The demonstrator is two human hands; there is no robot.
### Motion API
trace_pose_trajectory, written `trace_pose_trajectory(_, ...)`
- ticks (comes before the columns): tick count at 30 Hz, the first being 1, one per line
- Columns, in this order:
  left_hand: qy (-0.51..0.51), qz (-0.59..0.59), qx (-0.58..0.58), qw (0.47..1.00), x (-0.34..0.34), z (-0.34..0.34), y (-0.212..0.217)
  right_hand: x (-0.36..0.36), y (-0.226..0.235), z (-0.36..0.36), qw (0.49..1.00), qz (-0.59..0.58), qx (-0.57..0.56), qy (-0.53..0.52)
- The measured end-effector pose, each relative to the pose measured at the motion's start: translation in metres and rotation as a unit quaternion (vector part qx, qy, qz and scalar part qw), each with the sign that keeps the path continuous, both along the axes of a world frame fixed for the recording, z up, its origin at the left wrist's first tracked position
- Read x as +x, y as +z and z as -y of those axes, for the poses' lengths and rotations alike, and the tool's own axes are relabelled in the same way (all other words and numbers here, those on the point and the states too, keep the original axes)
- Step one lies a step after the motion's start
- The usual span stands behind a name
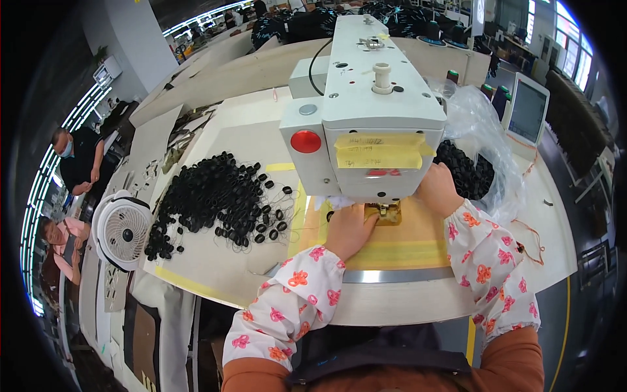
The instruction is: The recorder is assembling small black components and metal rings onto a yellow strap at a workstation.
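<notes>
A large white sewing machine (385,98) stands in front of me, with a red round button on its head. My left hand (348,231) lies on the yellow-taped work plate (411,248), just left of the presser foot (390,213). Its fingers are drawn together at the foot; what they hold is hidden. A small black ring (330,216) shows beside that hand. My right hand (442,190) is curled against the right side of the machine head, its fingertips partly hidden behind it. Whatever it grips cannot be made out.
Left on the table lies a big heap of small black elastic loops (209,196) with loose threads. More black loops (467,173) sit in a clear plastic bag (503,176) at right, near a control screen (528,108). A white fan (122,230) and two people are farther left.
</notes>
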State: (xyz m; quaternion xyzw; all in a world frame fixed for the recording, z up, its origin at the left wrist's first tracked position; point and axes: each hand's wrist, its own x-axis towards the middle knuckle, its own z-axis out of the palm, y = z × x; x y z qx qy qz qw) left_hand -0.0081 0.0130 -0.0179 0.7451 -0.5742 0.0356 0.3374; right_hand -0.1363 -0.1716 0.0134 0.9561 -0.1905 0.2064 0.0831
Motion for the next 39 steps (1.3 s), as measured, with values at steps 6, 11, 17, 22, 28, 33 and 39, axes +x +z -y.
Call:
trace_pose_trajectory(6,0.000,-0.088,0.039,0.995,-0.002,-0.002,0.003,-0.022,0.011,-0.055,0.931,0.141,0.319,0.110)
trace_pose_trajectory(11,-0.031,-0.081,0.010,0.996,0.007,-0.002,0.006,-0.013,-0.007,-0.073,0.669,0.192,0.711,0.099)
trace_pose_trajectory(17,-0.031,-0.121,-0.015,0.992,0.013,0.004,0.007,-0.013,-0.008,-0.070,0.630,0.210,0.742,0.092)
trace_pose_trajectory(22,-0.035,-0.301,-0.024,0.953,0.007,0.000,0.005,-0.010,-0.018,-0.071,0.658,0.224,0.711,0.101)
trace_pose_trajectory(28,-0.087,-0.240,0.079,0.964,-0.002,-0.007,0.027,-0.010,-0.016,-0.093,0.882,0.244,0.357,0.186)
trace_pose_trajectory(33,-0.132,-0.258,0.100,0.952,-0.004,-0.010,0.023,-0.016,-0.015,-0.100,0.896,0.216,0.319,0.221)
trace_pose_trajectory(39,-0.157,-0.256,0.125,0.946,-0.004,-0.012,0.026,-0.017,-0.015,-0.099,0.934,0.181,0.186,0.246)
